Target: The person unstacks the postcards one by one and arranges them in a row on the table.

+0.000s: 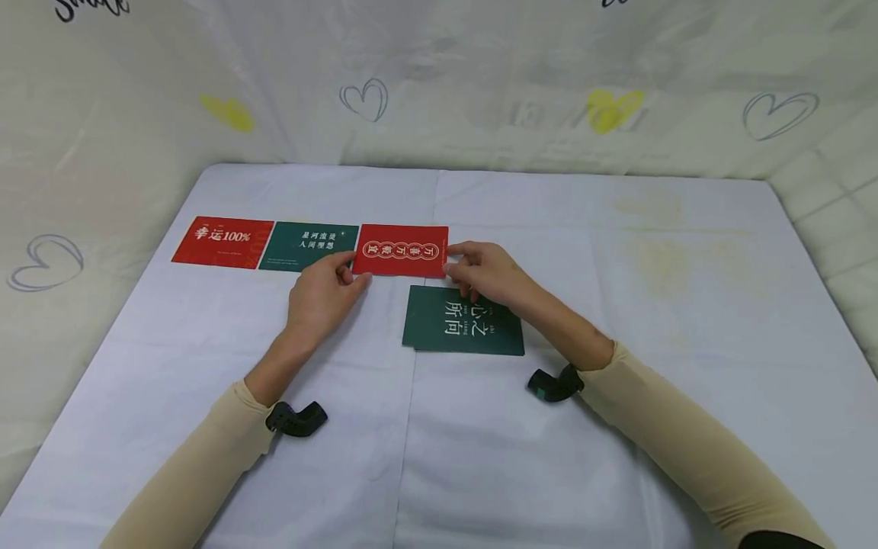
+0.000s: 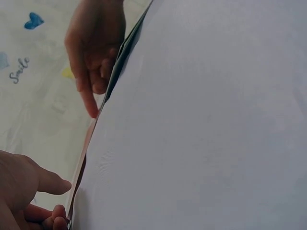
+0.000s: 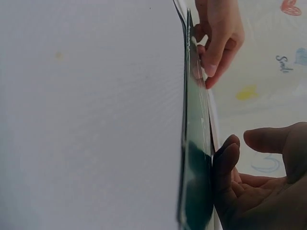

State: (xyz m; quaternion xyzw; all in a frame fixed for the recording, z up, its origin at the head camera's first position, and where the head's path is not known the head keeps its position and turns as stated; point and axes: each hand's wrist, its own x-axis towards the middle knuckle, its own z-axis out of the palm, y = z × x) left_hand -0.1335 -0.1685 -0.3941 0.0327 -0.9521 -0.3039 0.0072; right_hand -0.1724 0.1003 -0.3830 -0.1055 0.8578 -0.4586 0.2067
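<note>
A red card (image 1: 401,250) with a row of light characters in rings lies flat on the white table, third in a row. My left hand (image 1: 321,296) is at its left end, index fingertip near the left edge and thumb by the lower corner. At the opposite end, the index finger and thumb of my right hand (image 1: 490,273) touch the right edge. Its other fingers curl over a small stack of green cards (image 1: 439,324) with white characters. In the right wrist view, my right thumb stands apart from the fingers.
Left of the red card lie a green card (image 1: 305,240) and another red card (image 1: 222,242), side by side. White cloth covers the table (image 1: 617,457). Behind it hangs a pale curtain with hearts (image 1: 363,99). Black wrist devices (image 1: 296,419) sit at both cuffs.
</note>
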